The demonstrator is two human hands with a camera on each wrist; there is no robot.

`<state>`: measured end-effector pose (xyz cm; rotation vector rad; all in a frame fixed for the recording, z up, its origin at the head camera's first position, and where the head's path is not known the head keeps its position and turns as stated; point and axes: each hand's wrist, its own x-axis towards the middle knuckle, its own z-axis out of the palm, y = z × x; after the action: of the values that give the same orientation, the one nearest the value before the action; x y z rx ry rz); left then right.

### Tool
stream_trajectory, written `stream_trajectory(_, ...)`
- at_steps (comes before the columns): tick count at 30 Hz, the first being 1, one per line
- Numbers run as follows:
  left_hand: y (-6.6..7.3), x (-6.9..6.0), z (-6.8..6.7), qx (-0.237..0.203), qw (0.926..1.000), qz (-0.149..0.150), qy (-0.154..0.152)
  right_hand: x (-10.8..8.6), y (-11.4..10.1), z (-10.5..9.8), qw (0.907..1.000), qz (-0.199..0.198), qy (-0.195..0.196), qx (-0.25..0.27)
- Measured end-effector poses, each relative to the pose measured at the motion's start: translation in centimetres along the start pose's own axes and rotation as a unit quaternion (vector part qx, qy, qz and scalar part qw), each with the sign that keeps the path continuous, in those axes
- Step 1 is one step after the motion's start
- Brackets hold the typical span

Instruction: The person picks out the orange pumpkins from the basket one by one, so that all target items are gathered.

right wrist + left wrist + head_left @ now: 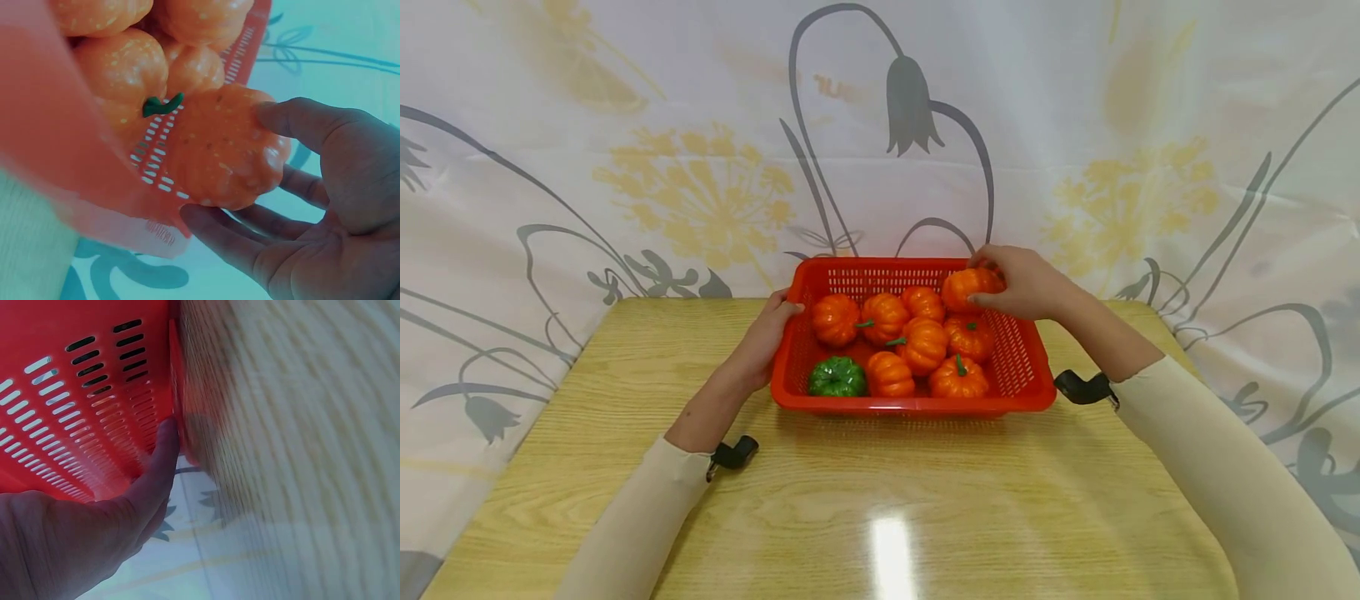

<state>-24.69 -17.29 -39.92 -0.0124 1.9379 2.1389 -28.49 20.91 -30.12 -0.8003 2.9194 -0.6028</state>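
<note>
A red perforated basket [910, 405] on the table holds several orange pumpkins [922, 346] and one green pumpkin [837, 377] at its front left. My left hand [767, 337] is at the basket's left side; in the left wrist view that hand [94, 531] has its fingers against the slotted wall [75, 394]. At the back right corner, my right hand [1026, 283] grips an orange pumpkin [964, 290]. The right wrist view shows this pumpkin [228, 150] between the thumb and fingers of the right hand [325, 187], beside the basket's edge.
The wooden table [820, 508] extends in front of the basket and to both sides. Behind it hangs a pale cloth [715, 108] with grey and yellow flower prints. A black device [1082, 387] is on the right wrist and another [736, 452] on the left.
</note>
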Motion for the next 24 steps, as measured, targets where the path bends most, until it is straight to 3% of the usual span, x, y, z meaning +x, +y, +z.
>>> stream_trajectory(9,-0.1,0.1,-0.1,0.009,0.9999,0.004,0.004,-2.6,0.1,-0.2,0.9971,0.013,0.032,0.067)
stream_trajectory(24,0.1,0.0,-0.3,0.034,0.9994,0.004,0.010,-6.7,1.1,0.3,0.9807,0.039,0.093,0.167)
